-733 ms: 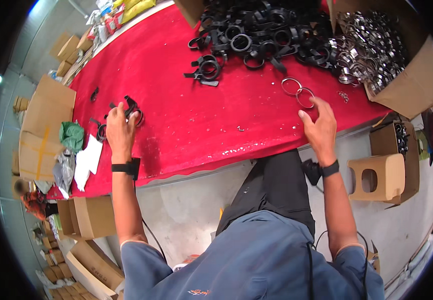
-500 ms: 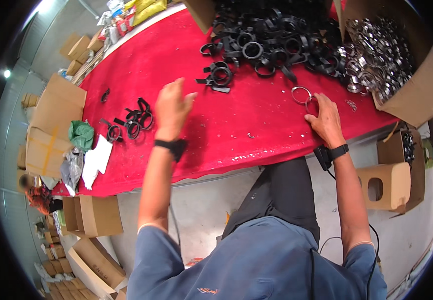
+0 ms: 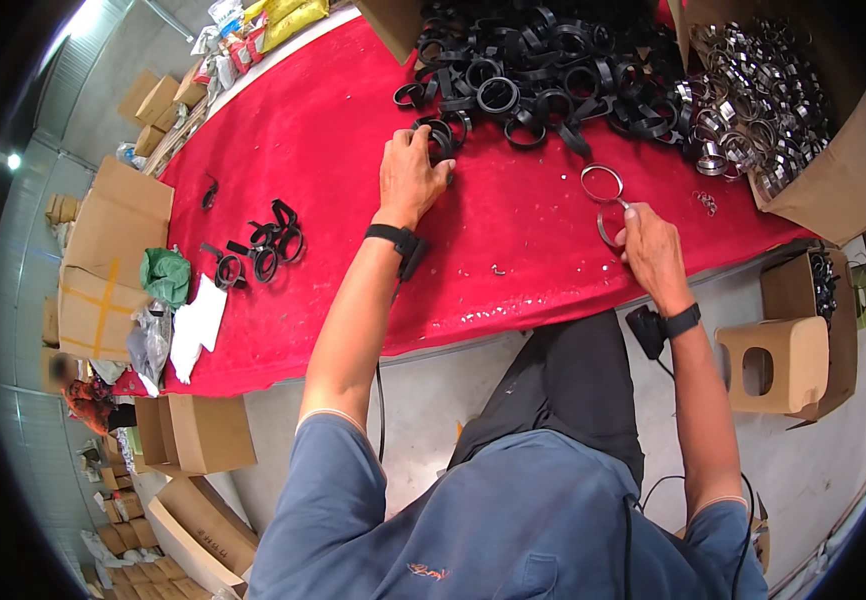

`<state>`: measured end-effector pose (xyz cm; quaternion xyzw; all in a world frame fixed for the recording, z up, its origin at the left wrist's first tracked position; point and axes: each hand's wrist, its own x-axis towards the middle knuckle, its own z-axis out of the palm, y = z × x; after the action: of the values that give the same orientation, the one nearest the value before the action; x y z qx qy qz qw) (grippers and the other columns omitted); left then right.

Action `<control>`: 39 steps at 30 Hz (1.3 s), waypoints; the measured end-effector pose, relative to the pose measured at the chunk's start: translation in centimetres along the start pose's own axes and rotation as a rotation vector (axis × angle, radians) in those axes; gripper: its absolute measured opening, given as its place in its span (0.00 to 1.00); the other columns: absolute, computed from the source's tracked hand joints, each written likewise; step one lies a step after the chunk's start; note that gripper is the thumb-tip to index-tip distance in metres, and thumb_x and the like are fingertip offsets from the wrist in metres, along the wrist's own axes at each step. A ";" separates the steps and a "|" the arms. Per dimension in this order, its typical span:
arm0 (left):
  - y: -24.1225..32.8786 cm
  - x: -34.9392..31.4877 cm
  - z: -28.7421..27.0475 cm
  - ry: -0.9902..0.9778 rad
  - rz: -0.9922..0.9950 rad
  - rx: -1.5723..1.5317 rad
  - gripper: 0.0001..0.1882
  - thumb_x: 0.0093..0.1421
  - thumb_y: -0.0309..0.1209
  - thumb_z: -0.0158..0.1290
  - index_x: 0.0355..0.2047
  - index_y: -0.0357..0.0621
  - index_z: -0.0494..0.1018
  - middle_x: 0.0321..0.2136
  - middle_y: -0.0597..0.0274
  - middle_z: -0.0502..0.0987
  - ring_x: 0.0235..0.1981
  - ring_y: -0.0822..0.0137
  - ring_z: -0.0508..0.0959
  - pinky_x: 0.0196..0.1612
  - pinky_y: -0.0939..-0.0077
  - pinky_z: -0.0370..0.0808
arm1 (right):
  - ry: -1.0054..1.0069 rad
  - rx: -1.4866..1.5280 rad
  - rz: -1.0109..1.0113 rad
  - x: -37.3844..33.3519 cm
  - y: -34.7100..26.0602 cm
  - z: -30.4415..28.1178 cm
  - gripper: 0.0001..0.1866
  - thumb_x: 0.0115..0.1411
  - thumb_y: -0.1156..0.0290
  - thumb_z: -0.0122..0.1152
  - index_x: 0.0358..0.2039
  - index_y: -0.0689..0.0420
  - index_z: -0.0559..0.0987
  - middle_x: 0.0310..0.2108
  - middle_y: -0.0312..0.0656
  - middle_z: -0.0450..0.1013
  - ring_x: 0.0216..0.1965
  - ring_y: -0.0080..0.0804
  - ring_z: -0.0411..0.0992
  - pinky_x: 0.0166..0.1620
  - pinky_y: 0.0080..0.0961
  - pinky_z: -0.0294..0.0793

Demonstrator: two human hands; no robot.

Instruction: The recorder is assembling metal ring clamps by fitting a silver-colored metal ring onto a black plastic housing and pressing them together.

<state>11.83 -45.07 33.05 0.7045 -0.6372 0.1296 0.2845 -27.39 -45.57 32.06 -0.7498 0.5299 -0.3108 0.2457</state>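
Note:
My left hand (image 3: 414, 182) reaches to the near edge of the black pile. Its fingers and thumb close around a black plastic ring clamp (image 3: 440, 137), which the hand partly hides. On the right, my right hand (image 3: 652, 245) pinches a thin metal ring (image 3: 604, 226) between thumb and fingers. Just beyond it, a second metal ring (image 3: 601, 182) lies on the red cloth (image 3: 333, 130). A small group of black ring clamps (image 3: 265, 262) with tabs rests to the left of my left forearm.
Black rings (image 3: 543, 75) are heaped at the far side, beside many shiny metal rings (image 3: 753, 110) spilling from a cardboard box (image 3: 838, 170). White sheets (image 3: 196, 325) and a green bag (image 3: 164, 273) are at the left. Several cartons (image 3: 211, 432) stand on the floor below. Another person (image 3: 90, 405) is at far left.
My left hand has moved right and forward to the black ring clamps and closed its fingers. My right hand has drawn one metal ring slightly toward me, away from the other.

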 end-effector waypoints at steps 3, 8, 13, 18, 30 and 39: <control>0.1 -0.6 -1.7 -0.030 -0.061 -0.217 0.36 0.57 0.38 0.73 0.63 0.41 0.75 0.51 0.44 0.78 0.52 0.46 0.81 0.56 0.56 0.81 | 0.020 -0.389 0.073 0.8 1.2 -1.0 0.17 0.76 0.60 0.52 0.40 0.62 0.81 0.37 0.65 0.81 0.42 0.71 0.80 0.45 0.63 0.78; 2.4 -2.8 -6.5 -0.020 -0.040 -0.339 0.37 0.52 0.33 0.76 0.63 0.42 0.76 0.50 0.49 0.77 0.50 0.54 0.82 0.53 0.61 0.83 | 0.078 -0.296 -0.046 0.5 1.6 -1.2 0.25 0.70 0.57 0.64 0.61 0.59 0.80 0.58 0.59 0.77 0.56 0.61 0.77 0.59 0.52 0.77; 8.0 -6.9 -10.1 0.010 -0.065 -0.477 0.44 0.43 0.25 0.79 0.61 0.38 0.73 0.54 0.50 0.75 0.52 0.53 0.81 0.55 0.62 0.83 | -0.058 -0.412 -0.230 -0.5 0.0 -0.1 0.40 0.55 0.60 0.79 0.67 0.57 0.76 0.61 0.55 0.76 0.60 0.59 0.73 0.65 0.47 0.74; 11.0 -10.0 -10.6 0.030 -0.042 -0.505 0.45 0.41 0.24 0.78 0.61 0.36 0.71 0.53 0.49 0.76 0.55 0.51 0.81 0.58 0.59 0.81 | -0.111 0.247 0.050 -1.4 -3.3 -1.2 0.36 0.63 0.61 0.74 0.68 0.60 0.74 0.65 0.51 0.74 0.64 0.46 0.73 0.67 0.41 0.74; 19.2 -13.6 -10.0 0.003 0.056 -0.422 0.39 0.42 0.18 0.73 0.58 0.37 0.74 0.57 0.43 0.74 0.58 0.41 0.74 0.61 0.54 0.74 | 0.040 1.862 0.293 -6.2 -9.5 4.5 0.23 0.74 0.57 0.60 0.61 0.58 0.78 0.58 0.43 0.79 0.61 0.35 0.74 0.54 0.40 0.75; 18.7 -15.8 -8.5 0.115 -0.255 -1.307 0.29 0.62 0.12 0.64 0.63 0.36 0.73 0.62 0.50 0.74 0.64 0.56 0.79 0.55 0.69 0.87 | -0.027 1.994 0.357 -6.5 -8.4 3.8 0.32 0.69 0.47 0.61 0.60 0.63 0.79 0.54 0.45 0.81 0.53 0.35 0.76 0.42 0.31 0.71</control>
<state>-7.22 -27.73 35.69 0.4489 -0.4800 -0.2805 0.6995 -20.83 -36.59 33.98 -0.1161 0.1305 -0.5618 0.8086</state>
